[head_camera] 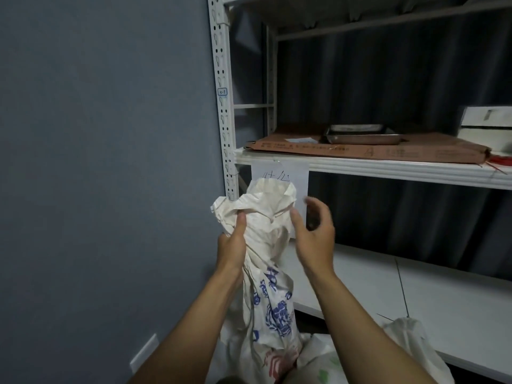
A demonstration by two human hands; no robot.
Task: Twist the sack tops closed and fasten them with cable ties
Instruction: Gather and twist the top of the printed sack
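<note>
A white woven sack with blue and red print stands upright in front of me, its top bunched and twisted into a neck. My left hand grips that neck from the left, thumb pointing up. My right hand hovers just right of the neck with fingers apart, holding nothing. A second white sack with a gathered top sits at the lower right, a thin dark cable tie sticking up from it.
White metal shelving rises directly behind the sack, with a paper label taped to its edge. Flat cardboard, a metal tray and a white box lie on the shelf. A grey wall stands left.
</note>
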